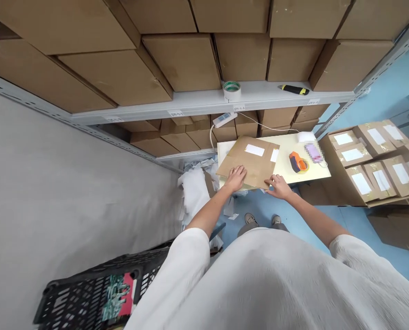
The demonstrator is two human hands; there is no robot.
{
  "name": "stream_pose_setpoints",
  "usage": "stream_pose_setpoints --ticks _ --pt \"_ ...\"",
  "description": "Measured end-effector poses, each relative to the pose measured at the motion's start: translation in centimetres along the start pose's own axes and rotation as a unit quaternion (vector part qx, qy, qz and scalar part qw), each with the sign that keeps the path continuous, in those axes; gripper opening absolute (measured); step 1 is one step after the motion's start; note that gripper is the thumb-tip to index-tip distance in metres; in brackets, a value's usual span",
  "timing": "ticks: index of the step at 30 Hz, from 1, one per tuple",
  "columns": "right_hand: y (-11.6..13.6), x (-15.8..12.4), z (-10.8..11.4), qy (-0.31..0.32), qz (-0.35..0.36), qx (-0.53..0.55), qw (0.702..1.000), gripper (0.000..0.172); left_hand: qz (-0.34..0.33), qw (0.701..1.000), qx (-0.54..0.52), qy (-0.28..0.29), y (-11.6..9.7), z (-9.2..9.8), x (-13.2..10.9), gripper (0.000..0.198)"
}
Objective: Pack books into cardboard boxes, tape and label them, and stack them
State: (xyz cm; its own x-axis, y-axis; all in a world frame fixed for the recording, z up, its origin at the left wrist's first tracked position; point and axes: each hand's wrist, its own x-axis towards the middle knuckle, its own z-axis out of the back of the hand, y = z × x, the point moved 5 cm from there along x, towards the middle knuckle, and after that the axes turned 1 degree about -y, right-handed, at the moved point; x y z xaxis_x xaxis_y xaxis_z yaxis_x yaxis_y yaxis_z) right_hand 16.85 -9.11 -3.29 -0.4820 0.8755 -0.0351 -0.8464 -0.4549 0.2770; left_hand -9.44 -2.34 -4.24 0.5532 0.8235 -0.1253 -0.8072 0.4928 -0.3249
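A flat brown cardboard sheet (251, 161) with two white labels lies turned at an angle on the pale yellow table (314, 172). My left hand (236, 178) rests on its near left part, fingers laid on the surface. At the near right corner, my right hand (279, 186) pinches a small flap of the cardboard between thumb and fingers. To the right of the sheet stands an orange tape dispenser (296, 162) with a roll of tape in it. Whether the cardboard is a folded box or a single sheet, I cannot tell.
Cardboard boxes (180, 62) fill the shelf above, where a tape roll (232, 90) and a yellow-black utility knife (294, 90) lie. Labelled boxes (379, 178) sit in a large carton at right. White packing scraps (195, 190) and a black crate (77, 298) are at left.
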Motion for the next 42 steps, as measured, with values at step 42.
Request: stream_pose_setpoints --ticks 42 --pt "-18.9 31.4 -3.7 0.204 -0.119 0.029 0.971 0.055 0.591 0.779 -0.207 -0.024 0.2 -10.2 1.7 0.074"
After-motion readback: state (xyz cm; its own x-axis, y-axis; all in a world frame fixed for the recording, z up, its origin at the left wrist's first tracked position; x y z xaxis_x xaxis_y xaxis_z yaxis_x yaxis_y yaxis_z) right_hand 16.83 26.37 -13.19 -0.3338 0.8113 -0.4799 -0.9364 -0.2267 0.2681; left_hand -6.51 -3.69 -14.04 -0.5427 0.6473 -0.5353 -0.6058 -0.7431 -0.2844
